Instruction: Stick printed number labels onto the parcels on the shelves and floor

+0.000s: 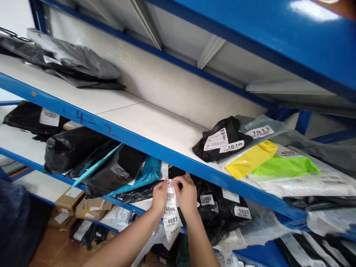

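A white strip of printed number labels (171, 219) hangs down between my hands, with 4005, 4006 and 4007 readable on it. The fingers of my left hand (160, 193) pinch its upper left edge. On the other side, my right hand (187, 193) grips the top of the strip between thumb and fingers. Both hands are in front of the middle shelf, just under the blue beam (155, 146). Left of them lies a blue plastic parcel (150, 170); to the right is a black parcel (207, 200) labelled 3005.
On the upper shelf (155, 122) lie grey and black parcels (80, 61) at left, and black (230, 137), yellow (253, 159) and green (286, 165) ones at right. Cardboard boxes (69, 198) sit lower left. Dark blue fabric (16, 218) shows at the left edge.
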A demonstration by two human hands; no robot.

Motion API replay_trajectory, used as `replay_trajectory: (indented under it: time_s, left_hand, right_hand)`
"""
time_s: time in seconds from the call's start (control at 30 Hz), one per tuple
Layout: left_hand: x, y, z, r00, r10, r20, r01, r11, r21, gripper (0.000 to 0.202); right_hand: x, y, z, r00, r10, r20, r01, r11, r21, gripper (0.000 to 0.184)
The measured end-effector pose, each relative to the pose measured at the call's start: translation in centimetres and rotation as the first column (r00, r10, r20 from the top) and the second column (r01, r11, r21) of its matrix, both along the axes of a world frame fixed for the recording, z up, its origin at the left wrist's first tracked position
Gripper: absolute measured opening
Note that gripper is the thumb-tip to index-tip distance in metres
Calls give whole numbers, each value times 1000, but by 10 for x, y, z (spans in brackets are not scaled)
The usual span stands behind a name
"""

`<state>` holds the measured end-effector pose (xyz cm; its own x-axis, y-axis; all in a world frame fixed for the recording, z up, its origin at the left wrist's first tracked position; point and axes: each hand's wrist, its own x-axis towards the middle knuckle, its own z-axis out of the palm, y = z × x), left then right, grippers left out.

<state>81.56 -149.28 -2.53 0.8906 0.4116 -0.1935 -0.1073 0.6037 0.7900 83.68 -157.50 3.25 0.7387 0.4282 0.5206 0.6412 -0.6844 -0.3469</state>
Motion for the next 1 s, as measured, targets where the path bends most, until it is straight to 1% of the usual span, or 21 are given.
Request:
replay_trajectory:
  time_s: [0.1,0.2,0.33,0.4,0.47,0.5,0.53,0.57,0.6,0.63,0.67,0.7,0.73,0.77,0.8,0.87,1.0]
  left_hand:
    - [7,-7,-8,994,-100,-43,99,995,-14,56]
    - [4,-12,-19,987,-123,-106,126,992,21,56]
    - [-15,-11,-31,987,-127,-96,140,979,148,49]
    - [-27,-3,-36,991,-110,-81,125,967,222,45]
    - [-37,8,-42,995,-69,-76,90,946,311,45]
    - [-39,15,-45,996,-54,-67,75,928,364,43]
    - [-39,21,-48,998,-47,-47,62,909,412,40]
    - [-36,28,-51,999,-45,-19,49,892,450,37]
    - [-32,33,-53,999,-43,10,33,880,473,34]
    - [-27,38,-55,999,-38,36,16,878,479,34]
    - [-21,42,-56,998,-23,54,-5,884,468,36]
    - [-14,44,-56,998,1,60,-28,889,456,38]
    - [-8,46,-56,998,31,55,-53,891,450,38]
    - [-3,46,-55,997,59,46,-74,891,448,38]
    - [1,46,-55,996,86,38,-94,890,447,37]
    - [7,43,-54,989,145,21,-139,888,438,37]
    - [21,36,-54,964,255,-74,-206,893,399,34]
  right_hand:
    - [17,-6,-5,985,-112,-129,105,993,-61,13]
    - [25,-12,-16,972,-168,-162,149,981,-124,13]
    - [26,-16,-24,960,-218,-173,188,966,-178,13]
    - [25,-16,-23,957,-223,-184,178,956,-233,14]
    - [24,-14,-17,957,-251,-146,200,934,-297,7]
    - [25,-11,-13,957,-271,-105,226,920,-319,12]
    - [26,-7,-8,958,-280,-64,243,910,-337,26]
    - [29,-2,-3,965,-261,-38,231,907,-353,39]
    - [34,4,2,978,-205,-43,174,912,-372,47]
    - [39,11,6,989,-111,-95,66,919,-389,49]
    - [45,18,10,983,3,-183,-77,916,-394,45]
    - [52,24,12,954,113,-278,-216,900,-378,41]
    - [59,30,13,914,196,-356,-324,880,-347,38]
    - [66,34,14,876,249,-414,-395,863,-316,35]
    - [71,37,13,849,275,-452,-432,854,-291,33]
    - [80,39,10,819,291,-495,-456,853,-255,30]
    - [88,36,0,781,305,-546,-453,877,-159,16]
